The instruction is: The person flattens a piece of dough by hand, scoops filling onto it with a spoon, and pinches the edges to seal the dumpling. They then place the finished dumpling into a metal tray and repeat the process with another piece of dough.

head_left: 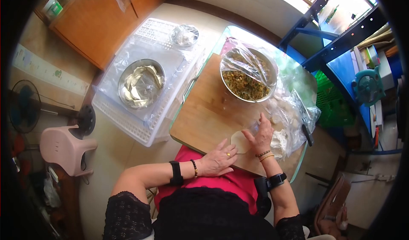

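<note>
A round, thin dough wrapper (241, 143) lies near the front edge of the wooden board (200, 108). My left hand (218, 158) rests flat at the wrapper's left side, fingers stretched out and fingertips at its edge. On the other side is my right hand (260, 137), fingers apart, with its thumb at the wrapper's upper right edge. Beside the right hand sits a heap of white flour (279, 142). Farther back on the board stands a metal bowl of chopped filling (245, 84), partly covered by clear plastic.
At the left, a metal bowl (142, 101) holding several folded dumplings stands on a plastic-covered white crate (147, 133). A black-handled metal utensil (306, 133) lies at the board's right, by crumpled plastic wrap (285, 108). A pink stool (64, 148) stands far left.
</note>
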Demonstrator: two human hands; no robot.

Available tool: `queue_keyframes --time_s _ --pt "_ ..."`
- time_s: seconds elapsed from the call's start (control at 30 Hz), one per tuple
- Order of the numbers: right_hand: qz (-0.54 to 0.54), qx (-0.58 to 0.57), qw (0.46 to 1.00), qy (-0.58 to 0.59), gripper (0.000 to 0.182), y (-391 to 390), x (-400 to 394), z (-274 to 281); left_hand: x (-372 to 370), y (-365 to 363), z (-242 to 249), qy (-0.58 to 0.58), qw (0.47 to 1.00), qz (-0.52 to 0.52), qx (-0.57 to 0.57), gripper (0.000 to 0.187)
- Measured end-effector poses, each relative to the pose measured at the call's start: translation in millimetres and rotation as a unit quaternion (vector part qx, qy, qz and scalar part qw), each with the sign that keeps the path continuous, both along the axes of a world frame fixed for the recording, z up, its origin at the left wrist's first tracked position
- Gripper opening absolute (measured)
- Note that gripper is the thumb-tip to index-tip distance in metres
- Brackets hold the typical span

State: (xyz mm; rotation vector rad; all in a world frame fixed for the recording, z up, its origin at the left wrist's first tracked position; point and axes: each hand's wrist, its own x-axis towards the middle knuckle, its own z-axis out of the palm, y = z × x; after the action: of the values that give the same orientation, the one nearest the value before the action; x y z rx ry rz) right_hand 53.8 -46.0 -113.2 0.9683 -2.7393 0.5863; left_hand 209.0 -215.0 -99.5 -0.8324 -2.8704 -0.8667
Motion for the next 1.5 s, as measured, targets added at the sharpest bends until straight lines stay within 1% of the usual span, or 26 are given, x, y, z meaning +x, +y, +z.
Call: queue_keyframes --time_s 0.07,0.13,0.17,0.2,0.27,0.33,0.4,0.43,0.53,0.57,0.6,0.7,0.8,0.83,0.87,0.93,0.97,1.03,1.1,1.13,1.2,1.23,1.27,1.33,1.4,1.5 --pt "-0.038 -0.085 0.989 -0.112 0.076 3.6 -5.5 -2.5 -3.5 0.6 1.0 -0.009 1.0 0.023 0.011 0.052" --pt "-0.038 -0.109 0.984 -0.139 0.074 6.8 -4.1 3.5 -3.4 0.5 -0.6 -0.022 0.998 0.046 0.025 0.051" --pt "-0.041 -0.134 0.976 -0.166 0.072 9.1 -1.5 9.3 -2.3 0.4 -1.8 0.022 0.997 0.078 0.011 0.053" --pt "-0.043 -0.132 0.976 -0.167 0.072 9.7 3.3 14.0 -2.1 0.8 -2.5 0.065 0.992 0.109 -0.002 0.055" --pt "0.053 -0.077 0.991 -0.092 0.069 3.0 18.9 23.8 -2.6 2.5 1.1 0.06 0.994 0.095 -0.005 0.055" --pt "0.07 -0.046 0.993 -0.088 0.067 -9.5 38.7 28.3 -2.1 2.9 1.0 0.052 0.995 0.082 -0.009 0.055" --pt "0.112 0.035 0.992 -0.056 0.072 -20.8 52.2 23.2 -0.4 2.8 -4.2 -0.036 0.998 0.036 -0.042 0.055" --pt "0.072 0.061 0.995 -0.033 0.075 -23.3 52.8 13.7 0.4 2.5 -6.2 -0.041 0.998 0.035 -0.042 0.055" --pt "0.011 0.058 0.998 -0.014 0.078 -28.7 34.6 3.7 -1.2 0.2 -5.7 0.023 0.998 0.054 -0.011 0.057" --pt "-0.044 0.051 0.994 -0.082 0.078 -33.0 14.4 12.3 -0.6 -0.1 -2.7 0.019 0.998 0.051 -0.017 0.057" --pt "-0.044 0.049 0.995 -0.075 0.078 -30.2 7.6 12.7 -3.6 -0.5 -0.1 0.02 0.998 0.049 -0.022 0.058" --pt "-0.072 -0.086 0.986 -0.121 0.073 -21.4 -11.7 -6.7 -3.8 0.7 -4.2 0.013 0.998 0.056 0.009 0.059" --pt "-0.083 -0.097 0.984 -0.123 0.071 -9.6 -14.2 -3.8 0.0 0.4 -4.5 0.038 0.995 0.089 0.023 0.059" --pt "-0.035 -0.079 0.992 -0.091 0.072 -6.8 -9.7 0.1 1.1 -0.4 -5.0 0.038 0.995 0.088 0.025 0.059" --pt "-0.038 -0.077 0.992 -0.091 0.072 -9.2 -0.9 8.9 3.2 -2.3 -5.2 0.046 0.995 0.083 0.016 0.058" --pt "0.053 -0.034 0.994 -0.085 0.074 -20.0 19.7 21.7 4.7 -4.2 -4.9 0.054 0.995 0.08 0.008 0.057" --pt "0.086 0.009 0.995 -0.045 0.078 -27.8 31.0 23.6 5.4 -5.4 -4.6 0.031 0.997 0.066 -0.005 0.056" --pt "0.095 0.041 0.994 -0.033 0.078 -41.4 45.5 17.1 6.1 -9.5 -2.9 0.003 0.998 0.054 -0.019 0.055" --pt "0.078 0.084 0.993 0.004 0.078 -45.7 43.5 11.4 5.6 -11.2 0.1 -0.076 0.996 0.026 -0.048 0.053" --pt "0.08 0.084 0.993 0.001 0.078 -48.6 32.8 9.9 7.9 -10.6 -1.4 -0.079 0.995 0.028 -0.048 0.053" --pt "-0.032 0.059 0.992 -0.106 0.076 -51.5 8.7 8.4 7.3 -11.5 -4.8 0.017 0.998 0.051 -0.015 0.054" --pt "-0.048 -0.002 0.996 -0.074 0.073 -48.3 -1.7 -2.1 4.9 -11.0 -5.6 0.024 0.998 0.053 -0.018 0.054" --pt "-0.044 -0.004 0.997 -0.068 0.073 -43.6 -11.4 -9.1 4.2 -9.7 -6.9 0.019 0.998 0.059 -0.015 0.054" --pt "-0.078 -0.1 0.989 -0.08 0.07 -31.0 -22.2 -17.8 6.3 -10.1 -7.0 0.013 0.997 0.07 -0.01 0.055" --pt "-0.064 -0.091 0.991 -0.07 0.069 -27.5 -17.3 -8.0 8.7 -8.4 -7.2 0.043 0.992 0.114 0.016 0.057" --pt "0.041 -0.069 0.995 -0.055 0.073 -27.4 10.2 -0.6 8.2 -7.9 -5.0 0.048 0.994 0.098 0.009 0.059"
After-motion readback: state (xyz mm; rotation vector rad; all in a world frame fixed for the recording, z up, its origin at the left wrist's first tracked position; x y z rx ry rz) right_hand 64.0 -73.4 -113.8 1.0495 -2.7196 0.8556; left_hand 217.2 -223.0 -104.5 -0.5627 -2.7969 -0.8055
